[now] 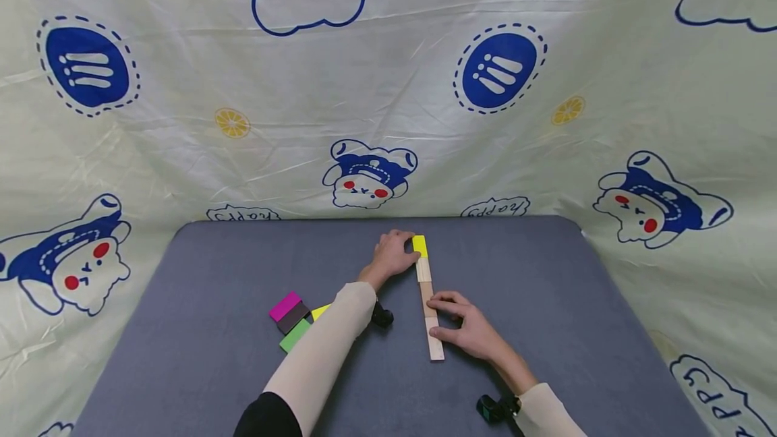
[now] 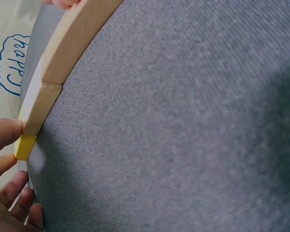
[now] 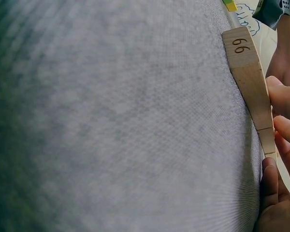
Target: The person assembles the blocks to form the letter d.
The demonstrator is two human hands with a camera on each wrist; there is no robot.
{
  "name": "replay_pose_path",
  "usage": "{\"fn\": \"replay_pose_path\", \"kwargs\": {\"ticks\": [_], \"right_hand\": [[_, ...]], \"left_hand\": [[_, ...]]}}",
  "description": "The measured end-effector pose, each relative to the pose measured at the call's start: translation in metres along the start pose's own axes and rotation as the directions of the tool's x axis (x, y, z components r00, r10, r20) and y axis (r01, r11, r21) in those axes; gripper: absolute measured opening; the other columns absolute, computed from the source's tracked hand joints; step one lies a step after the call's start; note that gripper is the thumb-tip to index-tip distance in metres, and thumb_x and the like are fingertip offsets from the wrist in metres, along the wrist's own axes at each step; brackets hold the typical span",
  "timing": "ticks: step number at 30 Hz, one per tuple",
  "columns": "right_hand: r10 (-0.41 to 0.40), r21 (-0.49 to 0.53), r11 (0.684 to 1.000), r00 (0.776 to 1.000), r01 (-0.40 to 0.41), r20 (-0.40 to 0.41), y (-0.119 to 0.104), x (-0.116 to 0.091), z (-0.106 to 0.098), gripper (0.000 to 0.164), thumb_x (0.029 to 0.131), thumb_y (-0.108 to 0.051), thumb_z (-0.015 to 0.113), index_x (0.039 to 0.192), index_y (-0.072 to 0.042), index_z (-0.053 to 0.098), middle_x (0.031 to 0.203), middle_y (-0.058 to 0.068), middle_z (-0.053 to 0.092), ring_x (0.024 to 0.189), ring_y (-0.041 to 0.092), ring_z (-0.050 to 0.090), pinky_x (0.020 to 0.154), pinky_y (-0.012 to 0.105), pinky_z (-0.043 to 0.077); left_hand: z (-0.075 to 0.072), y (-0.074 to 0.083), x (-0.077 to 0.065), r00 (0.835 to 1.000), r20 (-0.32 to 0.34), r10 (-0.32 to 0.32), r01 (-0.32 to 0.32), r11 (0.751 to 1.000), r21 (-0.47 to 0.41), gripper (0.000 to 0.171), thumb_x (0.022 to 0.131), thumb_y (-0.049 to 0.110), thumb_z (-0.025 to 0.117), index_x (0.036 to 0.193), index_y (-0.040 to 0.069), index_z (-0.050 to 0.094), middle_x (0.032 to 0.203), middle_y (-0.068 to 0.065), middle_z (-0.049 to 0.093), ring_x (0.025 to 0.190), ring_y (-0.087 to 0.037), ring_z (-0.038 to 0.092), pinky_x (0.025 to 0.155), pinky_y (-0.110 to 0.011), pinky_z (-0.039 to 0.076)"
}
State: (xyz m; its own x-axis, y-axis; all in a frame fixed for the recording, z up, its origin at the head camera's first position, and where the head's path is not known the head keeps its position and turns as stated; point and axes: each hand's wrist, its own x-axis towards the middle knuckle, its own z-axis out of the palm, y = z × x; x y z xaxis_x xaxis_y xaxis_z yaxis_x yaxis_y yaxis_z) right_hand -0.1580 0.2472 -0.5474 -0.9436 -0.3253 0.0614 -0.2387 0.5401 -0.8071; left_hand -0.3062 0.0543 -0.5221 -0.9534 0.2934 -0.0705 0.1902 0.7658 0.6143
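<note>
On the grey table (image 1: 200,329), a straight row of blocks (image 1: 427,300) runs from near the far edge towards the near edge, a little to the right of the middle. At its far end there is a yellow block (image 1: 419,245). After it come, end to end, a pale block (image 1: 423,270), a tan block (image 1: 427,295) and a near block (image 1: 435,344), whose end face bears a number that reads like 66.

The left hand (image 1: 393,253) is at the far end of the row. Its thumb and forefinger are spread apart; the thumb touches near the joint of the yellow and pale blocks, and the forefinger is at the yellow one's far end. The right hand (image 1: 470,329) is at the right side of the row, its thumb and fingers also apart, with fingertips at the tan block and thumb at the near block.

Nearer to the left edge of the table lie a magenta block (image 1: 285,305), a green block (image 1: 295,336) and another yellow piece (image 1: 320,312), which the left sleeve (image 1: 328,339) partly hides. Behind the far edge hangs a pale cloth (image 1: 400,86) with blue bear drawings.
</note>
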Motion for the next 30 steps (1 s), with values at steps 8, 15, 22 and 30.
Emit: {"fn": "replay_pose_path", "kwargs": {"ticks": [8,15,22,30], "right_hand": [[-0.007,-0.020,1.000,1.000,0.007,-0.002,0.002,0.001,0.001,0.048,0.088,-0.029,0.082,0.132,-0.013,0.070,0.136,0.006,0.060,0.122,0.028,0.056,0.094,0.036,0.047],[-0.005,-0.011,1.000,1.000,0.005,0.002,0.002,0.000,0.000,0.048,0.089,-0.028,0.082,0.133,-0.012,0.070,0.137,0.006,0.059,0.128,0.030,0.054,0.104,0.043,0.046],[-0.004,-0.031,1.000,1.000,0.004,0.006,0.001,-0.001,0.001,0.049,0.089,-0.029,0.082,0.132,-0.011,0.070,0.136,0.007,0.060,0.123,0.029,0.055,0.096,0.036,0.048],[0.001,-0.050,0.999,1.000,-0.001,-0.010,0.002,0.000,0.002,0.049,0.089,-0.029,0.082,0.133,-0.011,0.070,0.137,0.007,0.059,0.125,0.030,0.055,0.095,0.043,0.048]], "left_hand": [[-0.004,-0.002,-0.008,0.999,0.017,0.028,-0.028,1.000,0.004,0.063,0.099,0.035,0.066,0.155,0.014,0.046,0.157,-0.012,0.047,0.141,-0.034,0.043,0.117,-0.052,0.036],[-0.010,-0.013,-0.033,0.986,0.049,0.161,-0.157,0.984,-0.079,0.071,0.097,0.037,0.068,0.157,0.011,0.041,0.160,-0.013,0.044,0.148,-0.036,0.039,0.120,-0.054,0.033],[-0.018,-0.028,-0.075,0.982,0.063,0.176,-0.169,0.980,-0.103,0.077,0.093,0.043,0.072,0.159,0.019,0.039,0.161,-0.010,0.042,0.150,-0.033,0.036,0.120,-0.054,0.035],[-0.022,-0.038,-0.115,0.979,0.012,0.203,-0.201,0.974,-0.100,0.080,0.091,0.046,0.073,0.159,0.019,0.040,0.159,-0.010,0.044,0.148,-0.033,0.038,0.117,-0.057,0.037]]}}
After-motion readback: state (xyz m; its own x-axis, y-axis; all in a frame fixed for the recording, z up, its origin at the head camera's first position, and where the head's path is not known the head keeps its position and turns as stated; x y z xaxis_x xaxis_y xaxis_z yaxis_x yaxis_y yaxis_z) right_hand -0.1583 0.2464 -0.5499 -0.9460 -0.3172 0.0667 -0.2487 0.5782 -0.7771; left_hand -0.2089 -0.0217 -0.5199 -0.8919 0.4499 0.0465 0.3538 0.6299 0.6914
